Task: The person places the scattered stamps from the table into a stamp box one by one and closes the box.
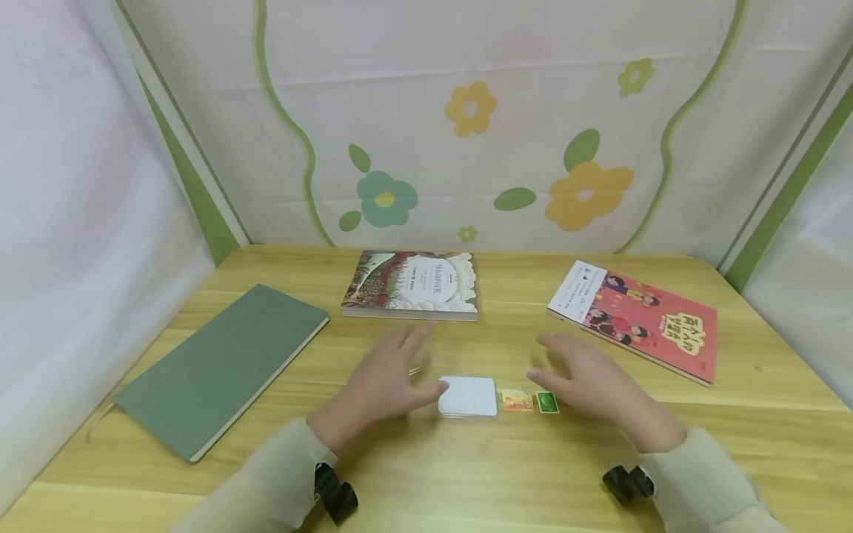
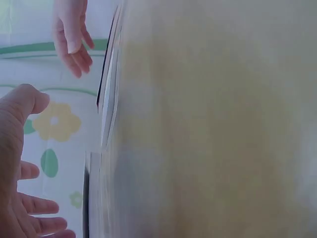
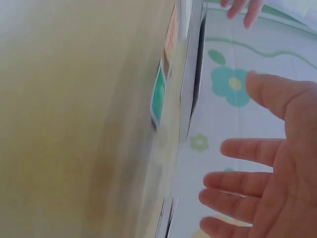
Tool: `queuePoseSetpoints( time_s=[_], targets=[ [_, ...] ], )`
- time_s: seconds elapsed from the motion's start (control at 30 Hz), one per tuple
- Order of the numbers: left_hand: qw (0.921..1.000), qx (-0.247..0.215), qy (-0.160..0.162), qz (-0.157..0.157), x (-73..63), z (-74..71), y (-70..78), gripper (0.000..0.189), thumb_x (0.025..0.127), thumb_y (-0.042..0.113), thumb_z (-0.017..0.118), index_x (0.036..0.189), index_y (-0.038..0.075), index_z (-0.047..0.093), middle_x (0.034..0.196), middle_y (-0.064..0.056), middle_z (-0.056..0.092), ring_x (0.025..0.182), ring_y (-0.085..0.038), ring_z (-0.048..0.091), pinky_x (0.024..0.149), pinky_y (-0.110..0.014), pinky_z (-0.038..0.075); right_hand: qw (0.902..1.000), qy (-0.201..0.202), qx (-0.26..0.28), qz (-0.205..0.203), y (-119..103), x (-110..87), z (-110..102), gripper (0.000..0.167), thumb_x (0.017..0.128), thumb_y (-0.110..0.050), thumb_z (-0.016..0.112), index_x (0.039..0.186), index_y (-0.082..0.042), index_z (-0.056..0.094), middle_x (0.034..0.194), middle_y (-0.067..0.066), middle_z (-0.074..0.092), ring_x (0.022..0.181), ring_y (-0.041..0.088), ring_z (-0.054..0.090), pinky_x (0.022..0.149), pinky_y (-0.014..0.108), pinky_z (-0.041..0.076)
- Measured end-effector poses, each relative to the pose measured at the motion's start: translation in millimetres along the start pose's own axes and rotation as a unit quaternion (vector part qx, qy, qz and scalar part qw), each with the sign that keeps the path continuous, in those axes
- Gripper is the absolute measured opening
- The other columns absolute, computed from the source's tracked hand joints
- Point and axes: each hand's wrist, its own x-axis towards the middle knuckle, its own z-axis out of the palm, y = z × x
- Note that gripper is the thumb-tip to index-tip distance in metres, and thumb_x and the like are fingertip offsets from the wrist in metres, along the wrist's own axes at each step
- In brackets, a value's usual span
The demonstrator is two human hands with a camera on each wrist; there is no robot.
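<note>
Between the side edges of the yellowish wood-grain tabletop (image 1: 433, 474) lie a white round-cornered card stack (image 1: 468, 396), a small orange paper rectangle (image 1: 517, 400) and a green paper rectangle (image 1: 547, 403). The left hand (image 1: 381, 376) and right hand (image 1: 596, 381) hover, fingers spread; brushing sideways could scatter them.

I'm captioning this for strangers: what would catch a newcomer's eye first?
Probably the left hand, near the white card stack, and the right hand, by a small green piece. Next, perhaps, the red book on the right of the table and the gray-green notebook on the left.

Bare hands (image 1: 385, 379), pale beige sleeves (image 1: 263, 481), black rounded wrist devices (image 1: 340, 502)
</note>
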Motion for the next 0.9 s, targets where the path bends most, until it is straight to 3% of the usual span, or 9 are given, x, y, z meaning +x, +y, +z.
queuePoseSetpoints(
  time_s=[0.27, 0.5, 0.63, 0.9],
  targets=[
    [0.9952, -0.087, -0.037, 0.023, -10.2, 3.1, 6.4, 0.083, 0.075, 0.049, 0.069, 0.142, 0.013, 0.037, 0.143, -0.008, 0.04, 0.13, -0.029, 0.038, 0.102, -0.048, 0.034, 0.9977, -0.029, 0.056, -0.023, -7, -8.9, 5, 0.048, 0.086, -0.034, 0.063, 0.122, -0.003, 0.057, 0.122, 0.017, 0.058, 0.113, 0.037, 0.053, 0.093, 0.053, 0.04],
    [0.9861, -0.15, -0.069, 0.018, -12.3, 9.1, 5.4, 0.071, 0.075, 0.037, 0.074, 0.135, 0.009, 0.046, 0.131, -0.009, 0.05, 0.113, -0.024, 0.052, 0.095, -0.042, 0.042, 0.995, -0.047, 0.067, -0.056, -5, -10.0, 12, 0.038, 0.085, -0.026, 0.066, 0.116, -0.006, 0.061, 0.111, 0.007, 0.063, 0.101, 0.025, 0.059, 0.086, 0.045, 0.047],
    [0.9819, -0.17, -0.081, 0.014, -11.4, 12.5, 3.8, 0.067, 0.076, 0.033, 0.075, 0.133, 0.009, 0.048, 0.126, -0.007, 0.051, 0.106, -0.021, 0.054, 0.09, -0.039, 0.045, 0.9941, -0.055, 0.071, -0.061, -3, -9.0, 17, 0.037, 0.084, -0.028, 0.066, 0.115, -0.008, 0.062, 0.108, 0.002, 0.063, 0.098, 0.019, 0.059, 0.084, 0.04, 0.048],
    [0.9796, -0.178, -0.093, 0.006, -7.9, 17.0, 2.4, 0.064, 0.074, 0.031, 0.076, 0.129, 0.007, 0.052, 0.119, -0.007, 0.053, 0.105, -0.019, 0.053, 0.092, -0.039, 0.043, 0.9937, -0.048, 0.066, -0.077, -2, -5.5, 24, 0.028, 0.086, -0.03, 0.064, 0.108, -0.012, 0.065, 0.1, -0.005, 0.061, 0.09, 0.009, 0.055, 0.08, 0.034, 0.047]
  ],
)
